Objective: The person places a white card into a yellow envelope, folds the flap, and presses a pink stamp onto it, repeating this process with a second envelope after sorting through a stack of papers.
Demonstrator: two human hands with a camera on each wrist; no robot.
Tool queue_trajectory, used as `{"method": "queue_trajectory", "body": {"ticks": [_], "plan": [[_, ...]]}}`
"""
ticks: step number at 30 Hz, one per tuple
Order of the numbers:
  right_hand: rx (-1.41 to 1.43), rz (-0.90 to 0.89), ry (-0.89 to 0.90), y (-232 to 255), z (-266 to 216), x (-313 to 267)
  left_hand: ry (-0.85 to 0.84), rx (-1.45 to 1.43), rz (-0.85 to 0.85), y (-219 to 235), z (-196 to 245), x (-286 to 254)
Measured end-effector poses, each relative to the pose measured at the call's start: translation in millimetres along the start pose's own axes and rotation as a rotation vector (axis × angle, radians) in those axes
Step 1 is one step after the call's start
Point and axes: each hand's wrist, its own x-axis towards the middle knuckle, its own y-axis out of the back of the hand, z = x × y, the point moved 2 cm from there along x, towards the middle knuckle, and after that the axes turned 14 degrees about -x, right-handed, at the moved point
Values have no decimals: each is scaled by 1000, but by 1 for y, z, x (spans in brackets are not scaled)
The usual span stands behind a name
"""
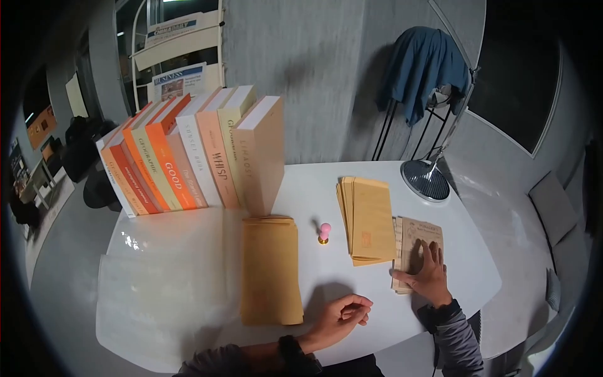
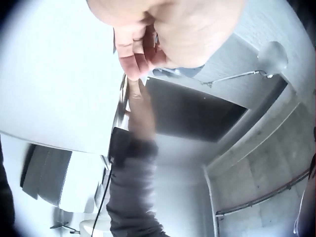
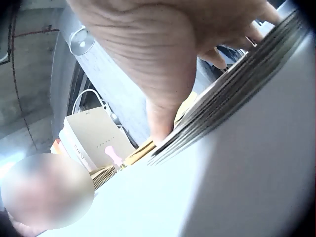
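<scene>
My right hand (image 1: 429,274) lies over a stack of printed brown paper sheets (image 1: 417,227) at the table's right side, fingers spread on top and thumb out toward the left edge. Seen from the right wrist, the stack (image 3: 232,94) shows many layered edges, with the thumb (image 3: 163,121) at its border. My left hand (image 1: 339,319) rests loosely curled near the front edge, holding nothing. Left of it lies a pile of brown envelopes (image 1: 270,270). A second fanned pile of envelopes (image 1: 370,220) sits just left of the printed sheets. Between the piles stands a pink-handled stamp (image 1: 324,232) with a gold base.
A row of upright books (image 1: 188,154) lines the back left of the white table (image 1: 370,295). A lamp's round base (image 1: 426,180) stands at the back right. A clear plastic sheet (image 1: 169,276) covers the left part.
</scene>
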Motion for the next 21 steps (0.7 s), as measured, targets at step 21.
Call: {"method": "queue_trajectory", "body": {"ticks": [21], "plan": [[966, -249, -316, 10, 106, 31, 41, -47, -6, 0, 9, -5]]}}
